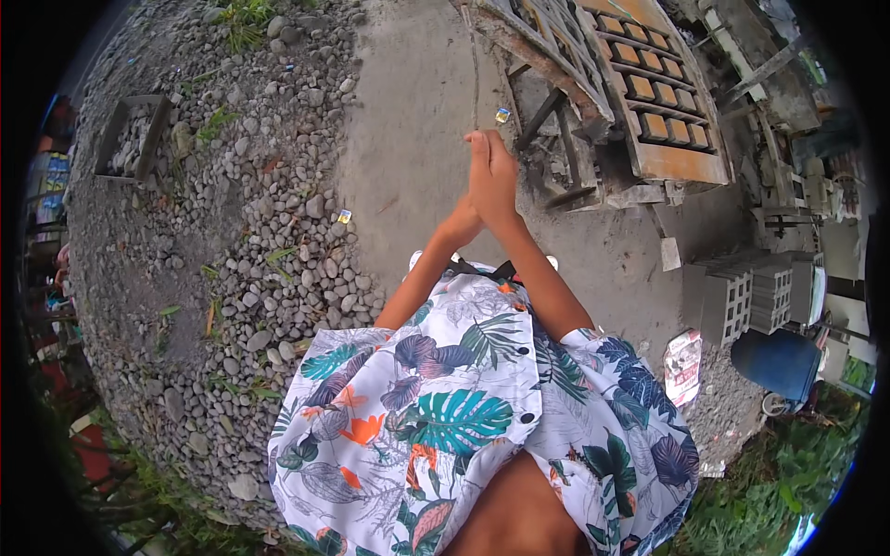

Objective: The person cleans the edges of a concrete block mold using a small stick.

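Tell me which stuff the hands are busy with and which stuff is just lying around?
In hand:
- left hand and right hand, pressed together palm to palm, holding nothing
- nearest them: the rusty metal block mould and the concrete ground

Lying about:
- pile of stones
- grey hollow blocks
- blue barrel
- small wrapper
- wooden frame

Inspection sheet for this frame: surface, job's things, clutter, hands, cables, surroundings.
Surface: bare concrete ground, gravel bed beside it.
Job's things: nothing held; rusty block mould stands nearest the hands.
Clutter: small wrappers, a printed sack.
Hands: left hand and right hand pressed palm to palm, empty.
Cables: nothing seen.
Surroundings: grey hollow blocks, blue drum, grass.
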A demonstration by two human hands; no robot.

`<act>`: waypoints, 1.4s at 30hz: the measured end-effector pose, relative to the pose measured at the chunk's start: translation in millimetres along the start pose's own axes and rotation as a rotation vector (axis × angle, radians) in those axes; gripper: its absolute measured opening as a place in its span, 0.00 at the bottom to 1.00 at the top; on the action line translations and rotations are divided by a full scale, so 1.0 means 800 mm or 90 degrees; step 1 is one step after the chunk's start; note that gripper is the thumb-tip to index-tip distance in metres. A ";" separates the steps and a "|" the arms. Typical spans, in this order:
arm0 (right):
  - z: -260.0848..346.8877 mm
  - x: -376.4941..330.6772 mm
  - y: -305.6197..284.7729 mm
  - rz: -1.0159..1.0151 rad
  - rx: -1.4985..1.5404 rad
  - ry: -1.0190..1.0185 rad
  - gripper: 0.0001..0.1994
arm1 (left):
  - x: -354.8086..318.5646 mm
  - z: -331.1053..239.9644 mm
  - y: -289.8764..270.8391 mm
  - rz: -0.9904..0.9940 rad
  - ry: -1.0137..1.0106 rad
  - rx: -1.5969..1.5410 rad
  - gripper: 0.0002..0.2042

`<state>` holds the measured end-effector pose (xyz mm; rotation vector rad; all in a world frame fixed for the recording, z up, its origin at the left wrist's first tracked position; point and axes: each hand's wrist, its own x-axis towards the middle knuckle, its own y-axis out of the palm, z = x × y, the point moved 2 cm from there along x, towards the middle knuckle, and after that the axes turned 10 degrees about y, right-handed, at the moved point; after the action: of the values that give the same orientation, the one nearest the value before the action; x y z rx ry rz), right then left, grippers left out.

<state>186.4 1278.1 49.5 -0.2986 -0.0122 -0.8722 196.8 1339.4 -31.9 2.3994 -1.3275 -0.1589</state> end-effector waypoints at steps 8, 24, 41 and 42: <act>0.001 -0.003 0.009 -0.004 0.001 -0.009 0.12 | -0.002 0.021 -0.022 0.010 -0.092 -0.070 0.24; -0.008 -0.004 0.016 0.024 0.053 0.029 0.13 | -0.012 0.029 -0.027 -0.020 -0.130 -0.174 0.22; -0.053 -0.032 0.003 0.082 0.144 0.004 0.15 | -0.013 0.043 -0.025 -0.129 -0.165 -0.232 0.12; -0.059 -0.026 0.008 0.064 0.151 0.026 0.15 | -0.007 0.062 -0.035 -0.115 -0.157 -0.234 0.12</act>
<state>172.5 1285.2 0.0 -0.0589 -0.0611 -0.7675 201.9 1343.7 -89.1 2.2265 -1.0628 -0.7056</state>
